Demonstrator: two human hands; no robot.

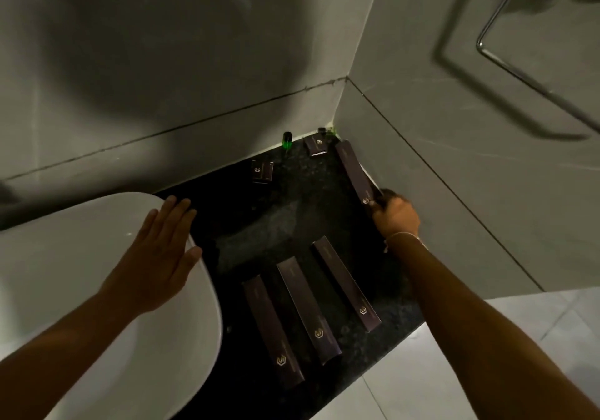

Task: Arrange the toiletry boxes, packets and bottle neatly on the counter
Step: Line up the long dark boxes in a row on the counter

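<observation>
While my right hand [396,215] pinches the long box [354,171] at right of frame, left hand [162,250] spread flat, it looks light, stiff, crushable.

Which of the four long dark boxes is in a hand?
The long dark box along the right wall, gripped at its near end by the right hand. The other three long dark boxes lie untouched, side by side, at the counter's front.

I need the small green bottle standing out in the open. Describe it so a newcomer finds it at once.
Start at the black counter beside the white basin and follow it to the back wall. Near the corner, an upright green bottle with a dark cap stands left of a small dark box. It glows green among dark purple packaging; a second green item hides in the corner.
</observation>
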